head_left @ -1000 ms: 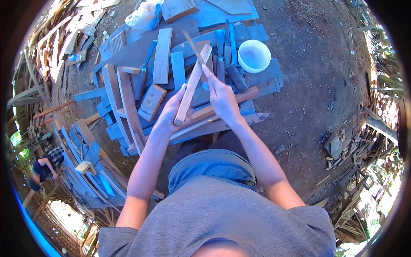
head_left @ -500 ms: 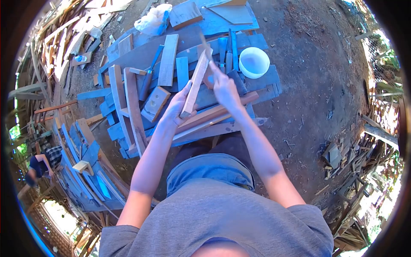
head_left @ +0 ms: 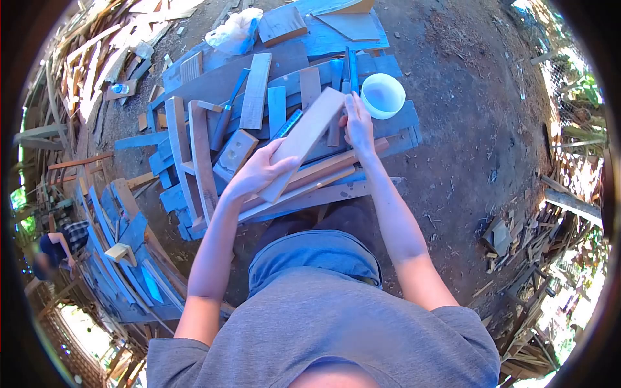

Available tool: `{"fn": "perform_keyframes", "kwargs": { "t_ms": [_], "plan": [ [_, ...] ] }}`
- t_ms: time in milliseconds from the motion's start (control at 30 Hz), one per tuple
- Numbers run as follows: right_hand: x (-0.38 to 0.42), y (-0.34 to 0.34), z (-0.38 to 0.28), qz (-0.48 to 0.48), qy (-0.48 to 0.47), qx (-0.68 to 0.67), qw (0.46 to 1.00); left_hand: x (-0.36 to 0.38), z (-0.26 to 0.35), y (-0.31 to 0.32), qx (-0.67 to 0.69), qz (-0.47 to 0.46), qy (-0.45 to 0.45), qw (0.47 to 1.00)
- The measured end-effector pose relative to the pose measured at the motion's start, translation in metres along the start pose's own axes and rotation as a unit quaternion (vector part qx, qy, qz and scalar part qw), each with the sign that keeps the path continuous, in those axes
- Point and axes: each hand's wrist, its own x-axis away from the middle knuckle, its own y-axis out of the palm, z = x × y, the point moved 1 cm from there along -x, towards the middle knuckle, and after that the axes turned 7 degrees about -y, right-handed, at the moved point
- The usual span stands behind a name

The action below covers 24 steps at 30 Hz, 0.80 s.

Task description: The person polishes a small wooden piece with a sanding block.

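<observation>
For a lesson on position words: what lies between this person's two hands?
A pale board slants between the left hand, which holds it, and the right hand, by its far end, in the head view.

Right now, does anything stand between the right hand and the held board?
Nothing visible does: the right hand is at the far end of the board, and the white tub sits beyond that hand.

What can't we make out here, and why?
All in the head view:
Right hand: anything held, hidden by its fingers.
Left hand: fingertips, hidden behind the board.
White bundle: contents, hidden by its folds.
Other person: hands' work, too small.
</observation>
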Motion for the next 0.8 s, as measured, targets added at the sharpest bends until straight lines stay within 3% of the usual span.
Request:
{"fn": "perform_keyframes", "kwargs": {
  "t_ms": [33,100,133,167,233,267,300,333,367,400,433,500,533,567,633,700,800],
  "plan": [
    [-0.002,-0.001,-0.001,-0.003,0.000,0.000,1.000,0.006,0.000,-0.006,0.001,0.002,-0.001,1.000],
    [-0.009,-0.006,-0.005,-0.101,-0.045,0.111,0.988,0.019,0.000,-0.019,-0.059,-0.039,0.069,0.995],
    [0.007,-0.009,-0.043,-0.176,0.087,-0.021,0.980,0.024,0.004,-0.029,-0.047,-0.066,0.034,0.996],
    [0.012,-0.011,-0.041,-0.178,0.083,-0.021,0.980,0.027,0.005,-0.040,-0.048,-0.062,0.037,0.996],
    [0.022,-0.008,-0.044,-0.190,0.111,-0.192,0.957,0.031,0.005,-0.060,0.036,-0.142,0.050,0.988],
    [0.033,-0.010,-0.051,-0.184,0.109,-0.210,0.954,0.028,0.000,-0.065,0.072,-0.133,0.105,0.983],
    [0.043,-0.006,-0.057,-0.188,0.110,-0.209,0.953,0.027,-0.008,-0.064,0.075,-0.130,0.104,0.983],
    [0.052,-0.003,-0.062,-0.120,0.077,-0.216,0.966,0.025,-0.016,-0.061,0.249,-0.178,0.067,0.950],
    [0.060,-0.003,-0.065,-0.051,0.042,-0.222,0.973,0.021,-0.024,-0.058,0.413,-0.221,0.029,0.883],
    [0.065,-0.006,-0.068,-0.036,0.028,-0.236,0.971,0.021,-0.033,-0.046,0.523,-0.245,0.053,0.815],
    [0.069,-0.005,-0.073,-0.033,0.027,-0.236,0.971,0.017,-0.031,-0.035,0.606,-0.371,0.166,0.684],
    [0.080,-0.001,-0.083,0.053,0.037,-0.273,0.960,-0.012,-0.086,-0.021,0.720,-0.277,0.218,0.598],
    [0.086,0.000,-0.082,0.055,0.038,-0.272,0.960,-0.011,-0.078,-0.006,0.695,-0.170,0.181,0.675],
    [0.090,0.002,-0.080,0.036,0.030,-0.267,0.963,-0.011,-0.066,0.010,0.695,-0.171,0.180,0.675],
    [0.098,0.013,-0.067,0.015,0.024,-0.260,0.965,-0.003,-0.016,0.045,0.494,-0.076,0.161,0.851],
    [0.105,0.034,-0.041,0.075,-0.125,-0.122,0.982,-0.038,-0.002,0.067,0.526,-0.042,0.156,0.835],
    [0.114,0.037,-0.047,0.088,-0.162,-0.061,0.981,-0.058,0.018,0.067,0.568,-0.009,0.144,0.810]
  ]
}}
